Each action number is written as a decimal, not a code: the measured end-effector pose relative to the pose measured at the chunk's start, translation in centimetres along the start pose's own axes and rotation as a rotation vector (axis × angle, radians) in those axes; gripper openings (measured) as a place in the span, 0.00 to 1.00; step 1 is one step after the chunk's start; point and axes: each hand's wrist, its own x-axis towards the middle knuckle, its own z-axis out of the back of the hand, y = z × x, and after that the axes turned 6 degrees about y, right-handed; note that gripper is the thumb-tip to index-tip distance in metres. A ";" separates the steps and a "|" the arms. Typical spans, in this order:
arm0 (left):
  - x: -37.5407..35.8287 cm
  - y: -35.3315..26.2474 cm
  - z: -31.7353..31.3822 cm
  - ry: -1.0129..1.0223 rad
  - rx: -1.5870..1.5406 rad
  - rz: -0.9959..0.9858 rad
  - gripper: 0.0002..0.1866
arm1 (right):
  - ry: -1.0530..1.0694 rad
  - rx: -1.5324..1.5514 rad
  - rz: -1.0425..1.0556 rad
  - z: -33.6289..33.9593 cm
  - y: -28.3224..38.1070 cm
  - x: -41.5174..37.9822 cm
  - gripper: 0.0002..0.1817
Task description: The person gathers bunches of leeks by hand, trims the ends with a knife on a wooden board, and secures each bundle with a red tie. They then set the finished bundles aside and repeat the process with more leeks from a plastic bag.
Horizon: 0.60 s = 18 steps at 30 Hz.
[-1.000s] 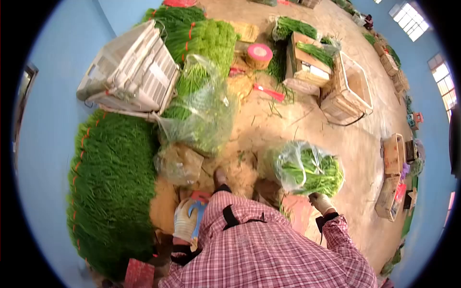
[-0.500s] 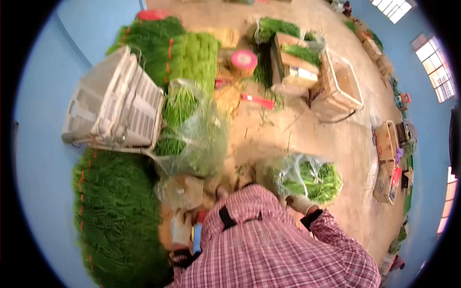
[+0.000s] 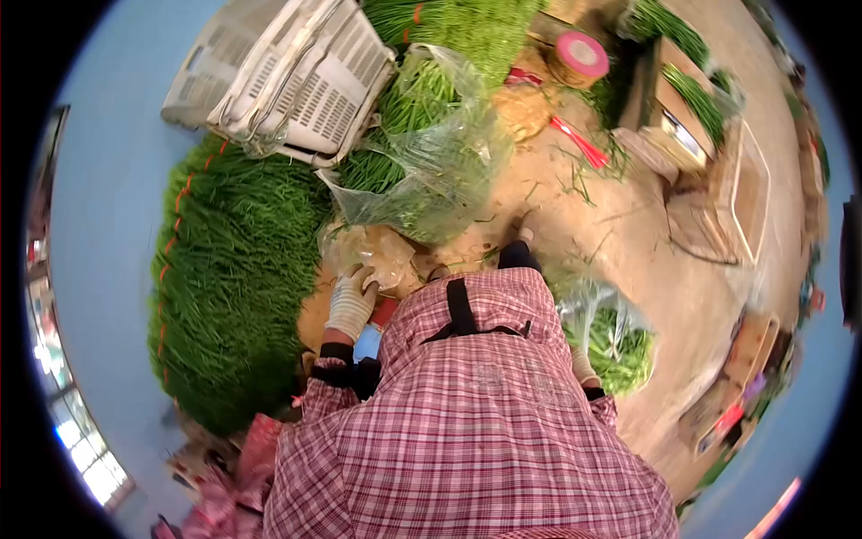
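Observation:
My left hand [image 3: 351,304], in a striped work glove, reaches to the edge of a crumpled clear plastic bag [image 3: 370,255] on the floor; its fingers are slightly apart. My right hand [image 3: 584,366], also gloved, is mostly hidden by my plaid clothing, beside a clear bag of green stalks [image 3: 620,352]; its fingers cannot be seen. A larger open plastic bag of long green stalks [image 3: 431,171] lies ahead of my left hand. To the left is a big pile of green stalks [image 3: 242,269] edged with orange ties.
White plastic crates [image 3: 314,90] stand at the upper left. A pink-topped roll [image 3: 582,56] and red strips [image 3: 579,142] are ahead. A wooden stand [image 3: 672,108] and an open crate [image 3: 732,202] are at the upper right. More crates [image 3: 752,349] line the right wall.
The view has turned and tilted, shifting the surroundings. My left hand has come up to the crumpled bag's edge. My right hand is now largely covered by my clothing.

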 end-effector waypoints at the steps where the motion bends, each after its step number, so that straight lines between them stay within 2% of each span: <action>1: 0.8 -0.7 -0.6 -0.016 -0.007 0.042 0.15 | -0.028 0.254 -0.008 0.4 6.2 -2.1 0.21; 2: 1.5 -1.4 -1.2 0.011 -0.028 0.069 0.15 | -0.065 0.508 -0.009 0.6 13.1 -4.4 0.21; 4: 2.9 -3.2 -2.7 0.068 -0.041 0.110 0.15 | -0.041 0.577 -0.160 4.3 16.0 -4.3 0.21; 6: 4.0 -3.9 -5.1 0.077 -0.080 0.166 0.15 | -0.048 -0.030 -0.128 9.1 14.8 -4.4 0.19; 8: 5.7 -5.1 -7.9 0.099 -0.088 0.158 0.15 | -0.108 -0.131 0.043 14.7 7.3 -2.4 0.15; 9: 5.7 -5.2 -9.0 0.081 -0.080 0.158 0.15 | -0.179 -0.466 0.096 16.1 8.2 -2.6 0.15; 10: 6.1 -5.8 -9.6 0.106 -0.120 0.195 0.15 | -0.154 -0.600 -0.011 17.8 13.6 -4.4 0.16; 11: 6.4 -6.6 -10.2 0.132 -0.156 0.242 0.15 | -0.184 -0.488 -0.085 20.2 15.1 -4.7 0.16; 13: 6.7 -7.5 -11.6 0.078 -0.141 0.216 0.16 | -0.253 -0.454 -0.085 26.1 12.9 -2.4 0.15; 15: 7.3 -8.8 -11.6 0.095 -0.140 0.248 0.16 | -0.332 -0.566 -0.015 30.0 17.7 -1.8 0.13; 16: 7.4 -9.9 -11.3 0.129 -0.164 0.329 0.17 | -0.404 -0.762 -0.058 30.7 22.3 -2.0 0.12; 17: 7.7 -10.7 -10.9 0.157 -0.196 0.406 0.17 | -0.441 -0.720 0.010 32.1 23.6 -1.0 0.12; 18: 7.9 -10.8 -11.0 0.144 -0.134 0.383 0.17 | -0.450 -0.740 0.034 33.1 25.5 0.2 0.12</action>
